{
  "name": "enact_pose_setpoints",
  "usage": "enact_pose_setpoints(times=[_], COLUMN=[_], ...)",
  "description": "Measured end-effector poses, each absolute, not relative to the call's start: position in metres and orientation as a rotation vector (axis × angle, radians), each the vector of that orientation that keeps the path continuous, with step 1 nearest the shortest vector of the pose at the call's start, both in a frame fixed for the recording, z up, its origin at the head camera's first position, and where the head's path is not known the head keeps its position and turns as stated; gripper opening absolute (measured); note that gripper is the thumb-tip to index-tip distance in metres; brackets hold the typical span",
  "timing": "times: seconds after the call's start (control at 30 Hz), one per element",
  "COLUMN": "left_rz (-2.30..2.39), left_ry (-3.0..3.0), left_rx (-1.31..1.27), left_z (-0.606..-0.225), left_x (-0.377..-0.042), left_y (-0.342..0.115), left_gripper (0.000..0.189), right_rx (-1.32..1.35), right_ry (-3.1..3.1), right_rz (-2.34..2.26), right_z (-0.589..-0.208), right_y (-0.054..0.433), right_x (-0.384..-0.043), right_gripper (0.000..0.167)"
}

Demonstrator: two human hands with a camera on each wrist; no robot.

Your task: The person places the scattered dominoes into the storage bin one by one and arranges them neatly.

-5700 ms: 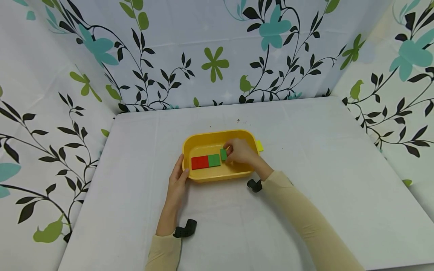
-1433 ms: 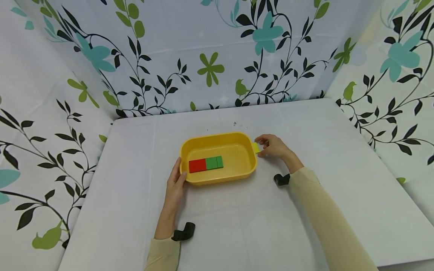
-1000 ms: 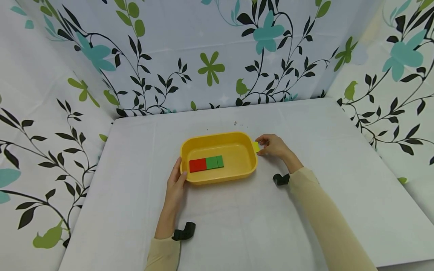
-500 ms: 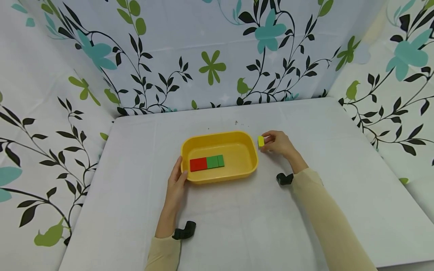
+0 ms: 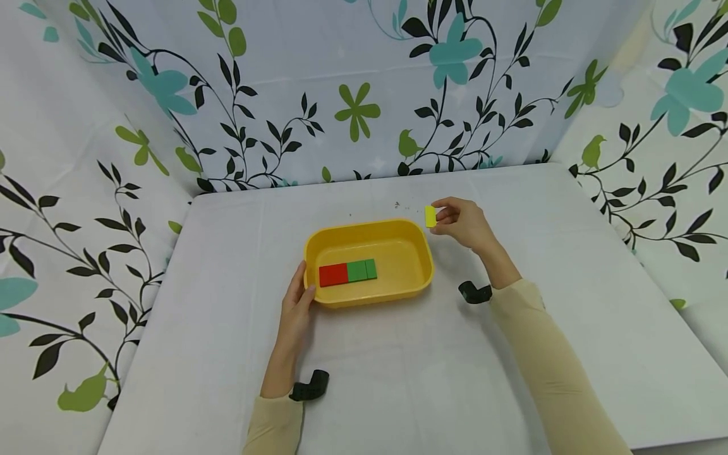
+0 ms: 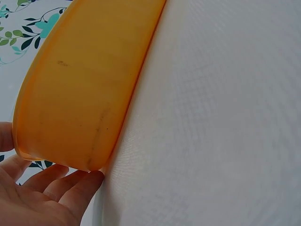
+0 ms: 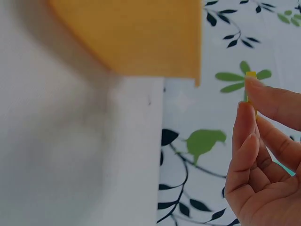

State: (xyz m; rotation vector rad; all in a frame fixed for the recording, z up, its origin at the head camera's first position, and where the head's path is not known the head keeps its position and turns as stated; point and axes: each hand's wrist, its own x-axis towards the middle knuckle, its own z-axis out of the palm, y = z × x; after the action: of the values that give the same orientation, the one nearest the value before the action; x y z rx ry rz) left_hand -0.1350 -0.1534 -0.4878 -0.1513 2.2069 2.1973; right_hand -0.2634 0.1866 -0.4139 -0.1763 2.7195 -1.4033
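Observation:
A yellow tray (image 5: 398, 284) lies on the white table. Inside it a red block (image 5: 333, 275), a green block (image 5: 357, 271) and a narrower green block (image 5: 371, 268) form one row along the near left side. My left hand (image 5: 294, 308) holds the tray's left end, thumb at the rim and fingers along the outer wall; the left wrist view shows these fingertips against the tray wall (image 6: 75, 94). Between thumb and fingertips my right hand (image 5: 467, 224) pinches a small bright yellow block (image 5: 430, 216), raised just beyond the tray's far right corner. The right wrist view shows only its edge.
The white table (image 5: 227, 253) extends on all sides of the tray. Small dark specks (image 5: 397, 204) lie behind the tray. A patterned curtain (image 5: 267, 76) stands at the table's back and sides. Each wrist wears a black camera mount (image 5: 311, 385).
The right hand has set the narrow green block against the other green one, then picked up the yellow block from beside the tray's right end and raised it toward the back. The left hand stays.

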Motion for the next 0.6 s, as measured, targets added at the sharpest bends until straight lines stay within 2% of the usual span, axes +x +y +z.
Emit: enact_pose_setpoints(times=[0.27, 0.6], left_rz=[2.207, 2.191], left_ry=[2.197, 2.208], left_rx=[-0.141, -0.169], left_z=[-0.488, -0.489], left_x=[-0.135, -0.135], left_y=[-0.154, -0.153], left_gripper=[0.055, 0.055], right_rx=[-0.311, -0.391], right_ry=[2.715, 2.661], right_rz=[-1.361, -1.251], right_z=[-0.400, -0.412], right_y=[0.157, 0.118], right_x=[-0.253, -0.248], right_gripper=[0.047, 0.048])
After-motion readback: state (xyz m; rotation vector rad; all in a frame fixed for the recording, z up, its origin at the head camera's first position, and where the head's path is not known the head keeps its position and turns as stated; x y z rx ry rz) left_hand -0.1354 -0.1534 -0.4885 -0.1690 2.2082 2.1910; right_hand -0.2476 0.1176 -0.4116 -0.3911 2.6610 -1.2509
